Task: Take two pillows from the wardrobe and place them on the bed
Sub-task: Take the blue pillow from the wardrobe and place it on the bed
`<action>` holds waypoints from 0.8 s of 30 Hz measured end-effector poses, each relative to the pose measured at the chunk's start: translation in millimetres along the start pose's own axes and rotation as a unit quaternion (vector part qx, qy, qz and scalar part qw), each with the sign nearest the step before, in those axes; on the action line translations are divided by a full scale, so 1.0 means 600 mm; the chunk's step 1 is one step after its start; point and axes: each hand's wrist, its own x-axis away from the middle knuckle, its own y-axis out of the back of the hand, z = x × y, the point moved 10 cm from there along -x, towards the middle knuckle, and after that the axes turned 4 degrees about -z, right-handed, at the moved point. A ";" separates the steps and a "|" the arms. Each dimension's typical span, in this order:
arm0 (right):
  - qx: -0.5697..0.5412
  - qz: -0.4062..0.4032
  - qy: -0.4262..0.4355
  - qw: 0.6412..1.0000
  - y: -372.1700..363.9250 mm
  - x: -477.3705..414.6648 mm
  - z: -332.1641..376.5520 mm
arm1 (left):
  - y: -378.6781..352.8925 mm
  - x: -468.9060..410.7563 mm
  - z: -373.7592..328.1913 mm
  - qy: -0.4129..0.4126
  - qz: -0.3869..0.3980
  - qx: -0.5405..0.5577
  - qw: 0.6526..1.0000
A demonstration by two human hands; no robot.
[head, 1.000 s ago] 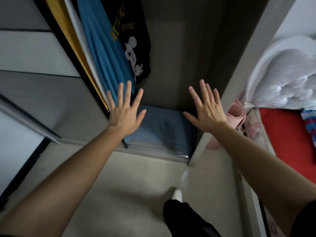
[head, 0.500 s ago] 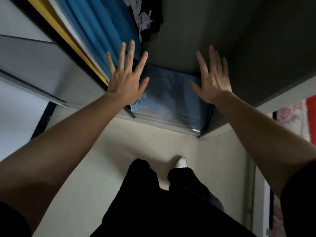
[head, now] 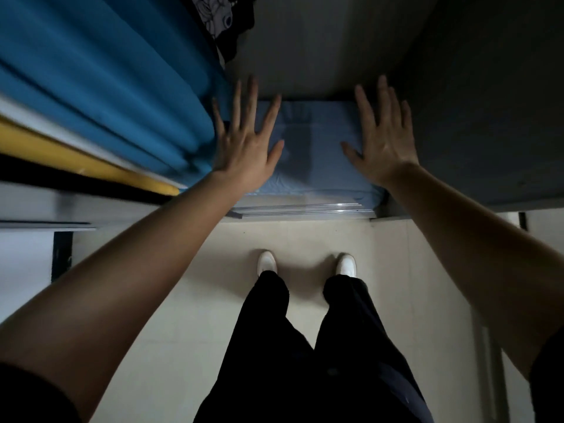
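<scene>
A pale blue pillow (head: 311,154) lies flat on the floor of the open wardrobe (head: 335,47), filling the bottom compartment. My left hand (head: 247,141) hovers over its left edge, fingers spread and empty. Above the pillow's right edge my right hand (head: 381,138) is held the same way, palm down, holding nothing. Whether the palms touch the fabric cannot be told. Only one pillow surface shows; anything beneath it is hidden.
Hanging clothes in blue (head: 100,87), white and yellow (head: 76,160) crowd the wardrobe's left side, with a black printed shirt (head: 225,16) behind. A metal door track (head: 302,209) runs along the wardrobe's front edge. My feet in white shoes (head: 267,262) stand on the pale floor.
My view has tilted down and moved closer to the wardrobe. Both hands have reached lower over the blue pillow. The bed at the right has left the view.
</scene>
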 end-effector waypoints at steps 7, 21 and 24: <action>-0.023 0.070 -0.028 0.997 -0.294 -0.023 -0.033 | -0.320 -0.006 -0.022 0.008 0.101 0.014 0.995; 0.038 0.165 0.013 0.985 -0.853 0.015 -0.124 | -0.910 0.066 -0.071 0.007 0.186 0.029 0.982; 0.058 0.136 0.040 0.988 -0.906 0.002 -0.122 | -0.971 0.061 -0.067 0.008 0.171 0.031 0.985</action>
